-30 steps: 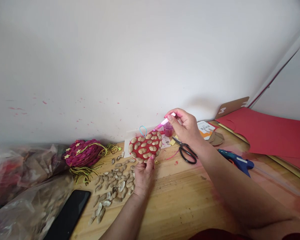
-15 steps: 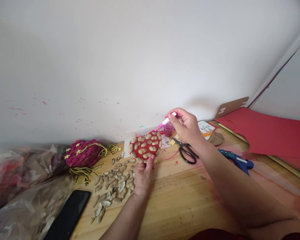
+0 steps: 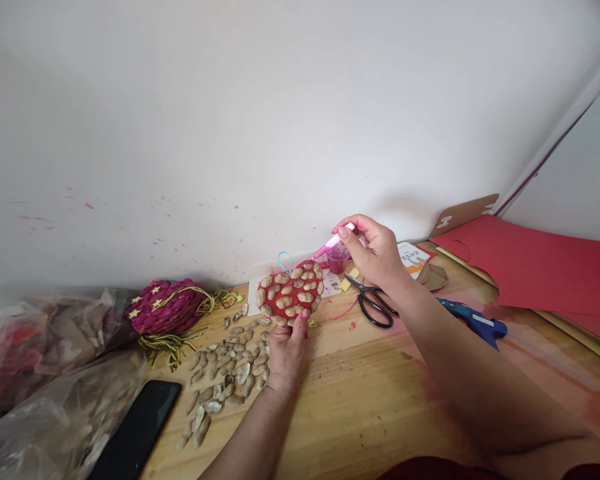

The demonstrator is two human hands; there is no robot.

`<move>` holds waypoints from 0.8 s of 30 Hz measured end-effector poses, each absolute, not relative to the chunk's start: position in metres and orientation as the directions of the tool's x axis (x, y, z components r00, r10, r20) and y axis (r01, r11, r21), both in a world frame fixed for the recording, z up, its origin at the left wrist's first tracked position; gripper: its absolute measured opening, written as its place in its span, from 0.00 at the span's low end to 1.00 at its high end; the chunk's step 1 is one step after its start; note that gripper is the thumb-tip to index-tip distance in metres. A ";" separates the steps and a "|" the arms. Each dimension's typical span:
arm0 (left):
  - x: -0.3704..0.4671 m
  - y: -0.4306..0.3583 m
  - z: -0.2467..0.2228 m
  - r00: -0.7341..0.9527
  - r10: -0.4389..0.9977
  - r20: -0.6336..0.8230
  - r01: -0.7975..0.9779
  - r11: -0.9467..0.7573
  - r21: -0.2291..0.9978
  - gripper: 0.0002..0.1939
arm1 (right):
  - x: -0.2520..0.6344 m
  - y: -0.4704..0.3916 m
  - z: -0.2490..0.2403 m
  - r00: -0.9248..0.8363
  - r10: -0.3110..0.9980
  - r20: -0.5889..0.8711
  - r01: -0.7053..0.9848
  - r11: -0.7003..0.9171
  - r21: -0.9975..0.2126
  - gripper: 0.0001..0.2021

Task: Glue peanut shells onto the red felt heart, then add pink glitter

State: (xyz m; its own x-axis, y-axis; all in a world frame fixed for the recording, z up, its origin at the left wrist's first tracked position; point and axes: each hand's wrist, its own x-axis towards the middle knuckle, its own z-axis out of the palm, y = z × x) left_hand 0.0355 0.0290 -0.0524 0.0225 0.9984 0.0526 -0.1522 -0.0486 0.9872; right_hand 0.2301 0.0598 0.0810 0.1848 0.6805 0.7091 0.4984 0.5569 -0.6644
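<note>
My left hand [image 3: 289, 350] grips the lower edge of a red heart-shaped piece [image 3: 296, 293] covered with peanut shells, thumb on its front. A light blue loop [image 3: 285, 262] sticks up from the heart's top. In my right hand [image 3: 373, 250] is a white-handled paintbrush [image 3: 334, 241] with pink paint on its lower part. Its tip is at the heart's upper right edge; whether it touches there I cannot tell. Just behind the brush stands a small clear cup of pink paint [image 3: 337, 259]. Loose peanut shells [image 3: 235, 360] lie left of my left hand.
Black-handled scissors [image 3: 375, 308] lie below my right hand. A magenta woven ornament [image 3: 167, 307] with yellow cords, a black phone [image 3: 137, 427] and plastic bags [image 3: 55, 413] are at left. Red paper sheets [image 3: 545, 273] and a blue glue gun [image 3: 475, 321] are at right. The wall [image 3: 230, 133] rises behind.
The brush tip has shifted very slightly up and right at the heart's top right edge. My left hand and the heart are almost unmoved.
</note>
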 end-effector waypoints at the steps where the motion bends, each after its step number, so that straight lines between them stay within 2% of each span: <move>1: 0.035 0.029 -0.053 0.025 0.998 0.054 -0.150 -0.050 0.987 0.26 | 0.230 0.059 0.081 0.183 0.683 0.707 0.488 0.561 -0.668 0.12; 24: 0.035 0.026 -0.046 0.057 0.998 0.029 -0.158 -0.020 0.987 0.28 | 0.223 0.057 0.080 0.092 0.675 0.732 0.563 0.571 -0.597 0.10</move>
